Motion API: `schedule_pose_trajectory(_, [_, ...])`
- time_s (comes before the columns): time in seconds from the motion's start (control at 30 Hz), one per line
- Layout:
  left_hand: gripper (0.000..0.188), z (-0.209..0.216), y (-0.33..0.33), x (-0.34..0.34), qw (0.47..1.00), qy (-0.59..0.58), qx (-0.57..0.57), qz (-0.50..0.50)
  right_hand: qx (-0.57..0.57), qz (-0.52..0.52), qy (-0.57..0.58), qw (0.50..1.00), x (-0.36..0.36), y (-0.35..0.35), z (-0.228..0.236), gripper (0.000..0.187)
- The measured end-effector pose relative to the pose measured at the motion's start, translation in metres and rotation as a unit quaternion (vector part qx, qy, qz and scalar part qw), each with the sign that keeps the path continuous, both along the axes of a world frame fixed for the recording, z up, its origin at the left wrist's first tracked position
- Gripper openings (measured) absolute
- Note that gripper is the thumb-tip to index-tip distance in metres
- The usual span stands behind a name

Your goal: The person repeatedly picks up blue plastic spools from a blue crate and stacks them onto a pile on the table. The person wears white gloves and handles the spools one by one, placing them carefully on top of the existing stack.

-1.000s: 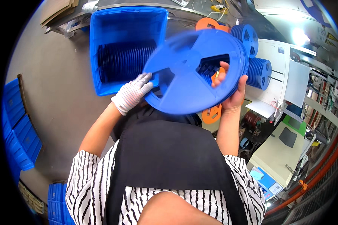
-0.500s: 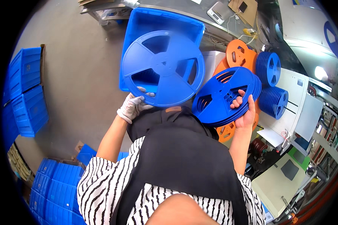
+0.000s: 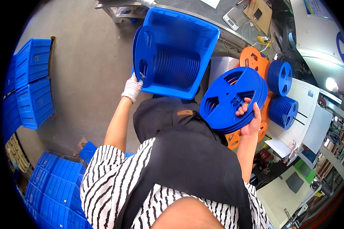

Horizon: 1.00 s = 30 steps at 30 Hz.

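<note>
My left hand (image 3: 133, 87), in a white glove, grips the near edge of a blue reel (image 3: 145, 51), turned nearly edge-on at the left wall of a blue bin (image 3: 209, 57). Inside the bin stands a row of blue reels (image 3: 176, 66), packed upright side by side. My bare right hand (image 3: 249, 116) holds a stack of blue reels (image 3: 227, 95) against my lap's right side, fingers hooked through an opening in the top reel and thumb at the rim.
Orange reels (image 3: 250, 57) and two stacks of smaller blue reels (image 3: 281, 78) stand at the right. A steel table (image 3: 195, 5) with a small scale (image 3: 231, 20) is at the far side. Stacked blue crates (image 3: 34, 103) line the left, with more blue crates (image 3: 61, 191) at lower left.
The reel in my left hand has swung from facing me flat over the bin to nearly edge-on at its left side, uncovering the row inside. My right hand keeps its stack.
</note>
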<state>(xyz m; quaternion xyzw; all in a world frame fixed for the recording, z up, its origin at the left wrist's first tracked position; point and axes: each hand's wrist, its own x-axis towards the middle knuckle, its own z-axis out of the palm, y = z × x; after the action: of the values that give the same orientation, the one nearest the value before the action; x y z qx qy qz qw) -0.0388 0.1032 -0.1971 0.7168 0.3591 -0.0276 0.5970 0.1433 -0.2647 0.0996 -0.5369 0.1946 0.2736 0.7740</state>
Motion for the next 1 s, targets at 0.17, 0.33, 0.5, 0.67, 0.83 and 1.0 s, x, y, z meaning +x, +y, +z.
schedule_pose_trajectory(0.17, [0.044, -0.017, 0.012, 0.008, 0.936, 0.219, 0.273, -0.038, 0.000, -0.015, 0.001, 1.000, -0.009, -0.009, -0.002, 0.035])
schedule_pose_trajectory(0.33, [0.046, 0.001, 0.002, 0.023, 0.925, 0.234, 0.296, -0.051, 0.000, -0.022, -0.004, 1.000, -0.016, -0.016, 0.000, 0.035])
schedule_pose_trajectory(0.5, [0.048, 0.004, 0.007, 0.028, 0.933, 0.238, 0.267, -0.045, -0.032, -0.034, -0.007, 0.999, -0.022, -0.009, 0.006, 0.034])
schedule_pose_trajectory(0.67, [0.050, 0.013, 0.000, 0.022, 0.940, 0.232, 0.249, -0.006, 0.040, 0.019, -0.003, 0.999, -0.022, 0.001, -0.009, 0.030])
schedule_pose_trajectory(0.83, [0.044, 0.028, -0.003, 0.007, 0.941, 0.216, 0.262, 0.010, 0.130, 0.078, 0.033, 0.988, -0.006, 0.040, -0.053, 0.032])
schedule_pose_trajectory(1.0, [0.041, 0.022, -0.010, -0.016, 0.946, 0.150, 0.284, 0.045, 0.237, 0.138, 0.117, 0.954, 0.021, 0.110, -0.149, 0.025])
